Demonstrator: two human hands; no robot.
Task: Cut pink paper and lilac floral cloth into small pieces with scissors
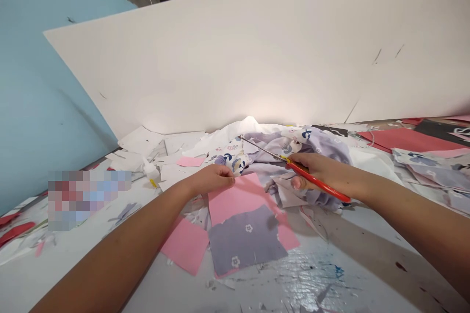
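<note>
My right hand (312,171) is closed around the handles of a pair of scissors (318,183) with red grips. Their metal blades point up and to the left across a heap of fabric (271,142), lavender in places and white with a blue floral print (229,156) in others. My left hand (216,178) has its fingers bent together where the floral fabric meets a pink sheet (235,195); which of the two it pinches I cannot tell. A lavender piece with white flowers (249,239) lies over the pink sheet's lower part.
Beside the sheet lies a pink square (185,244). A small white bottle (150,171) stands among paper scraps at left. Red sheets (400,137) and stacked fabric pieces (436,171) lie at right. A white board (257,58) rises behind the worktop (176,293).
</note>
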